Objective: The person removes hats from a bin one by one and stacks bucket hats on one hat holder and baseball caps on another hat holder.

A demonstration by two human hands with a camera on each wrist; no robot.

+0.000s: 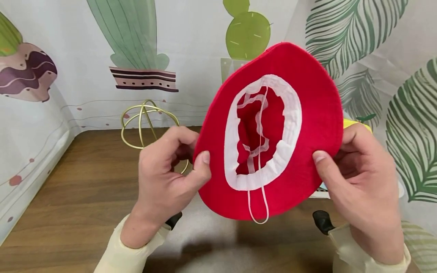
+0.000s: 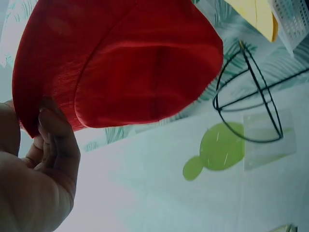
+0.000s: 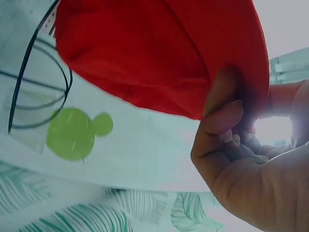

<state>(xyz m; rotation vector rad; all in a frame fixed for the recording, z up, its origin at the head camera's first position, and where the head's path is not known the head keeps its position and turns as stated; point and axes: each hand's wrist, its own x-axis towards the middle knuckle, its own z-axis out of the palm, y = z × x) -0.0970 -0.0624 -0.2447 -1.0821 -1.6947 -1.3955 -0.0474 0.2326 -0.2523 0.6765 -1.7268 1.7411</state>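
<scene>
Wire stand [image 1: 140, 127]: at left, beyond the hat [image 1: 274, 127], partly behind the left hand [image 1: 164, 180], the nearer hand. Left grip: pinches the left edge of the brim [image 1: 319, 102]; hat lies to its right. Hat: raised over the tabletop [image 1: 85, 182], between the hands; opening faces the head camera, its long axis leaning right at the top; crown [image 2: 154, 72] points away. Right hand [image 1: 367, 197]: grip pinches the brim's right edge; hat lies to its left.
</scene>
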